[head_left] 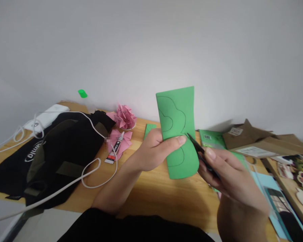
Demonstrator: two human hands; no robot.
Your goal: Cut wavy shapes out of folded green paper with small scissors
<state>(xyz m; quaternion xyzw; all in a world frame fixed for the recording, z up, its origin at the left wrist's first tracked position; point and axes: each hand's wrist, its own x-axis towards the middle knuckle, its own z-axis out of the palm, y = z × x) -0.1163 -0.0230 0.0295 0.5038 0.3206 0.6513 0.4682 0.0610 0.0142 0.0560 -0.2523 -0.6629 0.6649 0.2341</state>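
Note:
Between the thumb and fingers of my left hand is a folded sheet of green paper, held upright above the table. Dark drawn curves run over its face, and its lower right corner is rounded. My right hand is closed around black scissors. Their blades reach to the right edge of the paper, near the drawn outline and close to my left thumb. The scissor handles are mostly hidden in my fingers.
On the wooden table lie a black bag, a white cable, a pink paper flower and a glue tube. Rightward are green packs, brown cardboard and a phone.

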